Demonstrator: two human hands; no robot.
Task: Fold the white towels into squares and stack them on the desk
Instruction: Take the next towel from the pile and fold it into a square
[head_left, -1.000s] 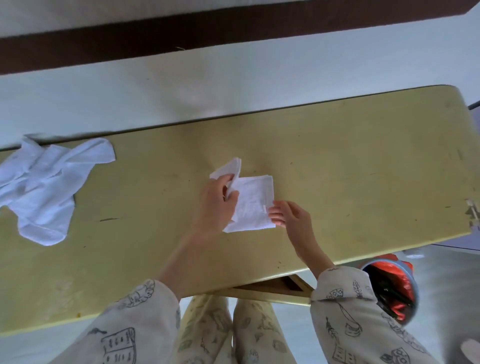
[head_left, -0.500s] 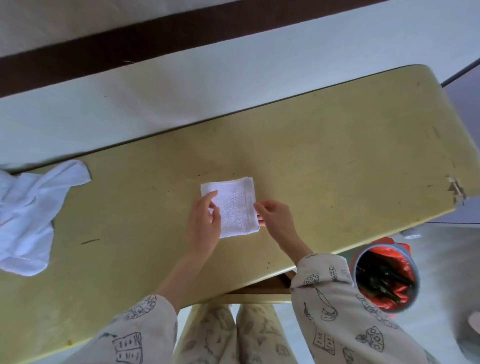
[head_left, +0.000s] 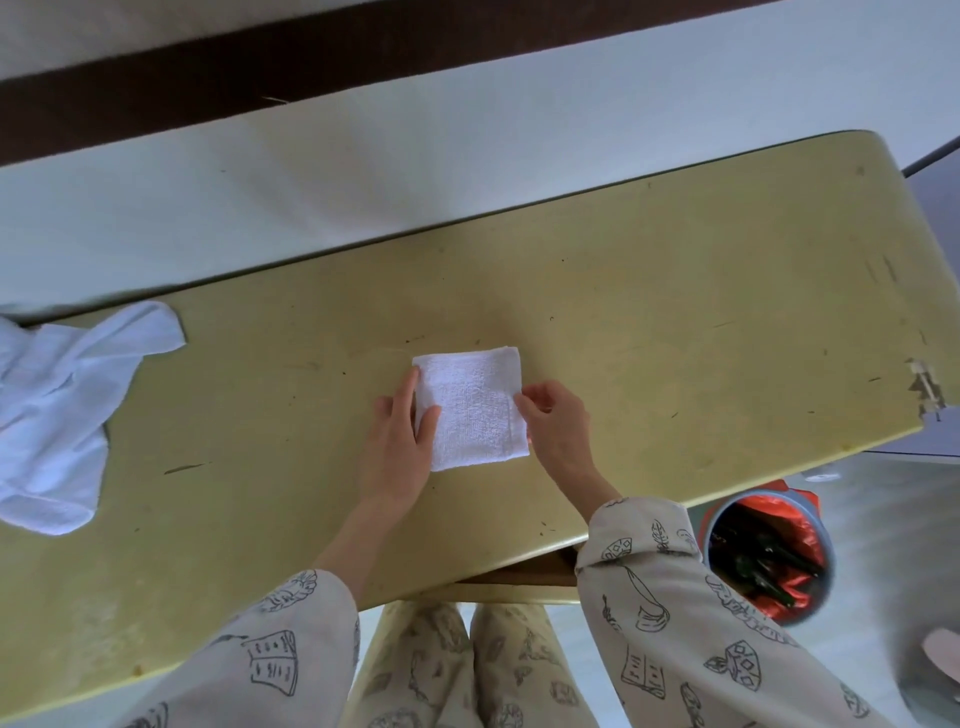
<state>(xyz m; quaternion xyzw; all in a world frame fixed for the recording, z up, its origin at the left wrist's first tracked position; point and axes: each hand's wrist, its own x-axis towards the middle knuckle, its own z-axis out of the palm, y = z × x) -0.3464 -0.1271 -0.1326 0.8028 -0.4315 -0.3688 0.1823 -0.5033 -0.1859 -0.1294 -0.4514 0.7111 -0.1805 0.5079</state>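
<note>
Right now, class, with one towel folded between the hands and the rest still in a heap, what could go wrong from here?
1. The folded towel looks slightly longer than wide; stacked so, the pile may lean.
2. The right hand touches only its right edge and the left hand rests at its left edge, so letting go could let the layers spring open.
3. The crumpled towels lie at the desk's far left end, partly out of view, and might slide off.
</note>
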